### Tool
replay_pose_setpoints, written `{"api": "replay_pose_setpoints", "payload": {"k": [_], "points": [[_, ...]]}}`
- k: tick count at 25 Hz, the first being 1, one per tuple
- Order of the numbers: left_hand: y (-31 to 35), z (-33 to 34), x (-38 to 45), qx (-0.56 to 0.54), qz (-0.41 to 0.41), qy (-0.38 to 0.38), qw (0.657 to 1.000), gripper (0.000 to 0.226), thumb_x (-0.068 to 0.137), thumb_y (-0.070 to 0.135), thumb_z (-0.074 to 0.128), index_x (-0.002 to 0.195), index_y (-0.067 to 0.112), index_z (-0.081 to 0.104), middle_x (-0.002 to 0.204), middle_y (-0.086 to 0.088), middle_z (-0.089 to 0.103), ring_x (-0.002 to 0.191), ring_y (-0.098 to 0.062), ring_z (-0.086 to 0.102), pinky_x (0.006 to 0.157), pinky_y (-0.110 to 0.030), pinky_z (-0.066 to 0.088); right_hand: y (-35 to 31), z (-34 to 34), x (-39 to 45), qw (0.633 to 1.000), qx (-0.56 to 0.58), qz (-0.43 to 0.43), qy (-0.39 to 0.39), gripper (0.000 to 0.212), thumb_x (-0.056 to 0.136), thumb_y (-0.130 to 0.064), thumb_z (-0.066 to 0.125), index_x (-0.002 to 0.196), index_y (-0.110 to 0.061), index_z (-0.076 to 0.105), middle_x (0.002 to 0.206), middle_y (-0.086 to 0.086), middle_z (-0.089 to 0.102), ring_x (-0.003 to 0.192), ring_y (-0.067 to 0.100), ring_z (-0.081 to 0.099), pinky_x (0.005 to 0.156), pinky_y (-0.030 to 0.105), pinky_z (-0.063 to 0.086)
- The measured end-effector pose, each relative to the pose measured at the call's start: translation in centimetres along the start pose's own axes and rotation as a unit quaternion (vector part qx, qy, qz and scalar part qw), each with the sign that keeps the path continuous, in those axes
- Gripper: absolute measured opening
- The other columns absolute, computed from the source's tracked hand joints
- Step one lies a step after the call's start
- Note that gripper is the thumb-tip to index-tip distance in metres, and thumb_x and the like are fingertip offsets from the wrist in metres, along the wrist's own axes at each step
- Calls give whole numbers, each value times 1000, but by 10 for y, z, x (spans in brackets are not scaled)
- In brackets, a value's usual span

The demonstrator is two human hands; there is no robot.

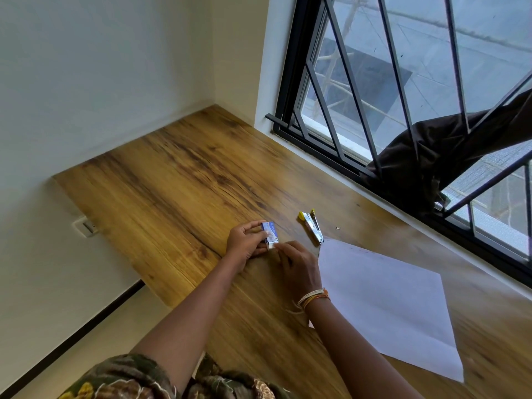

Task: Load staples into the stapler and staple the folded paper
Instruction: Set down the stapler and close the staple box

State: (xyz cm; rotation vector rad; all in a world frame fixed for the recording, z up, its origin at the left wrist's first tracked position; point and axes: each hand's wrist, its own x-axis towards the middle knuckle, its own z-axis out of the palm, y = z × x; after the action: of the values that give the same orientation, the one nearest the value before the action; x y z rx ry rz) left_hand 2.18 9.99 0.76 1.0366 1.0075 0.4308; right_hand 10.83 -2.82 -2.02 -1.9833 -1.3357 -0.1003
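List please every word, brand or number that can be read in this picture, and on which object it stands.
Staple box, held in the left hand: light print on the blue top, too blurred to read.
Stapler: no readable marking.
Paper: blank.
Nothing else carries text.

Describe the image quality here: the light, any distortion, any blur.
Head view: daylight from the barred window lights the wooden table; the wide lens tilts and bends walls and bars; the staple box in the left hand is small and soft; the paper looks washed out.
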Motion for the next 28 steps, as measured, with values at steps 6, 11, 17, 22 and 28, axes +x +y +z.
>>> {"api": "replay_pose_setpoints", "payload": {"k": [6, 11, 17, 22, 28], "points": [[-2, -2, 6, 9, -12, -7, 1000, 37, 83, 5, 70, 119, 8, 65, 89, -10, 72, 59, -13, 64, 57, -26, 59, -6, -1, 10, 1000, -7, 4, 1, 26, 92, -26, 50, 90, -11, 71, 87, 10, 71, 67, 21, 66, 54, 36, 57], [-3, -2, 7, 0, -21, -21, 1000, 35, 84, 3, 67, 119, 7, 64, 78, -7, 69, 42, -5, 60, 53, -24, 59, -10, 0, 14, 998, 16, 56, 2, 4, 85, -10, 66, 89, -10, 63, 78, 9, 70, 64, 20, 64, 54, 37, 57], [-3, -3, 8, 5, -20, -29, 999, 38, 85, 2, 66, 123, 7, 63, 89, -11, 72, 47, -8, 63, 50, -22, 57, -14, 0, 16, 990, 67, 126, 13, 19, 82, -11, 72, 99, -9, 65, 87, 8, 72, 73, 14, 66, 64, 27, 58], [-4, 0, 4, 90, 18, -42, 995, 49, 83, 3, 69, 131, 8, 56, 90, -15, 73, 54, -9, 68, 52, -18, 56, -13, -4, 13, 981, 97, 170, -6, 21, 82, -9, 71, 101, -11, 63, 89, 5, 70, 77, 11, 66, 69, 23, 57], [4, 14, 10, 226, 60, -37, 971, 55, 83, 8, 70, 135, 7, 51, 86, -12, 72, 58, -12, 63, 51, -22, 53, -7, -17, 7, 977, 73, 202, 10, 18, 86, -9, 63, 102, -16, 65, 84, 2, 71, 66, 9, 64, 62, 22, 55]]}}
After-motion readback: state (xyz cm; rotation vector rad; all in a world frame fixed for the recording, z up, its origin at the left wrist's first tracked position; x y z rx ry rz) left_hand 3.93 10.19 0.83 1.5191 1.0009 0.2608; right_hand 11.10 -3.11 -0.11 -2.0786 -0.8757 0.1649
